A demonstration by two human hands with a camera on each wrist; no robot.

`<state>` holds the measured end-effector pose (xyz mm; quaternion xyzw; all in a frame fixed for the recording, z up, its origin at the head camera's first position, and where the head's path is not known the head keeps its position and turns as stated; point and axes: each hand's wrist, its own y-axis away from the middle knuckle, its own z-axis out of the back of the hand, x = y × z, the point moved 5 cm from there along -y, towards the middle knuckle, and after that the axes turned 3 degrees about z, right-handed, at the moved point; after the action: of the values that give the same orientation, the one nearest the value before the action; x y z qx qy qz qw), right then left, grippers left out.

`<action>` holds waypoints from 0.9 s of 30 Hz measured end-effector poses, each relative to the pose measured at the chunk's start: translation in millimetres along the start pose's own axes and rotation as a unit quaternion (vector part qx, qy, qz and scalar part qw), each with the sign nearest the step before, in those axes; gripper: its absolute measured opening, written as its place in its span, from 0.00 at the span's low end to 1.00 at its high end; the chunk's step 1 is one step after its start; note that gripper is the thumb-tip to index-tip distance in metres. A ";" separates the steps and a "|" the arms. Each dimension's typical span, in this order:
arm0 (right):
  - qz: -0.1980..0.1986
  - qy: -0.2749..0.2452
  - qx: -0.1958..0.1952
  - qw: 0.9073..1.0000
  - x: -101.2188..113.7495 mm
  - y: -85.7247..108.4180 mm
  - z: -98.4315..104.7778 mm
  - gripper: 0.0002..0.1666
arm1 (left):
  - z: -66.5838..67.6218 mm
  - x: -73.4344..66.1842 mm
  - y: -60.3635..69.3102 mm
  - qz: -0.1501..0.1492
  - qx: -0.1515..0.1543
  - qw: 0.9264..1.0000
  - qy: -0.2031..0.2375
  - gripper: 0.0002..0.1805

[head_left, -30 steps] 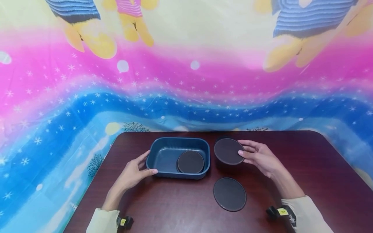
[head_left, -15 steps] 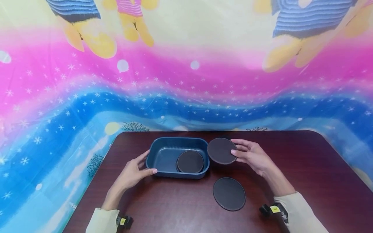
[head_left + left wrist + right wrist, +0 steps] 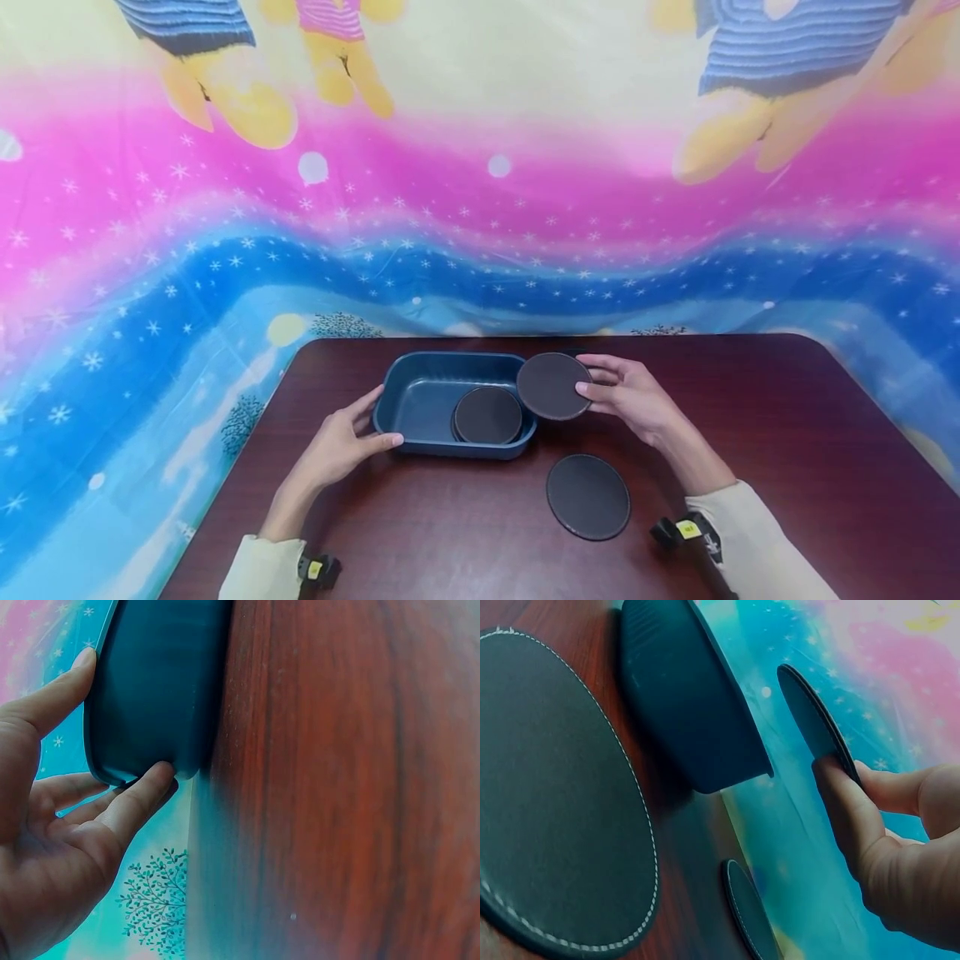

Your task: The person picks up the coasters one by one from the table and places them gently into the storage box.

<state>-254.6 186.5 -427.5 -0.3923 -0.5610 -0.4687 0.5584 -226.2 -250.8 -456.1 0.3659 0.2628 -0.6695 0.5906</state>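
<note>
While my left hand (image 3: 345,437) clasps a blue tray (image 3: 457,451) near the desk's (image 3: 450,521) far edge, my right hand (image 3: 628,396) holds a coaster (image 3: 553,386) near the tray's right end.
Pinched between thumb and fingers at one side only, it could catch the rim if carried low, or slip if loosened.

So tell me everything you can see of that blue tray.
The tray is dark blue and plastic-looking: a rectangle with rounded corners and raised walls, ribbed in places. It sits upright on the table, open top up. The left hand holds its left end, and at least one dark round coaster lies inside, toward the right.
</note>
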 end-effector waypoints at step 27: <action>-0.007 -0.010 -0.006 1.000 2.2 -16.3 -27.7 0.38 | 0.5 -2.2 1.1 0.003 -0.001 1.000 -0.002 0.54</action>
<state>-263.3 155.4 -428.5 -0.3962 -0.5667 -0.4716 0.5473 -225.1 -250.0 -453.9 0.3651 0.2614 -0.6683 0.5931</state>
